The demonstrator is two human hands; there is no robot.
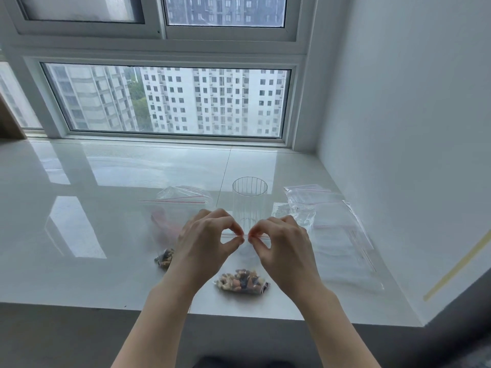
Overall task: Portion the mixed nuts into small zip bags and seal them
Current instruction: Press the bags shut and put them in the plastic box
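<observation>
Sealing a portion of mixed nuts at a window ledge

Left hand (pixel 206 239) and right hand (pixel 281 241) each pinch the red zip line of a small clear bag of nuts (pixel 243 282) on the glossy white surface (pixel 79 274); another filled bag (pixel 165 258) lies beside, empty clear bags (pixel 332 224) apparently remain.

Your left hand (pixel 210 236) and right hand (pixel 281 241) each pinch the red zip strip of a small bag of mixed nuts (pixel 242 282) above the glossy counter (pixel 79 261), a ribbed glass (pixel 249 203) and spare zip bags (pixel 332 224) lying behind.
</observation>
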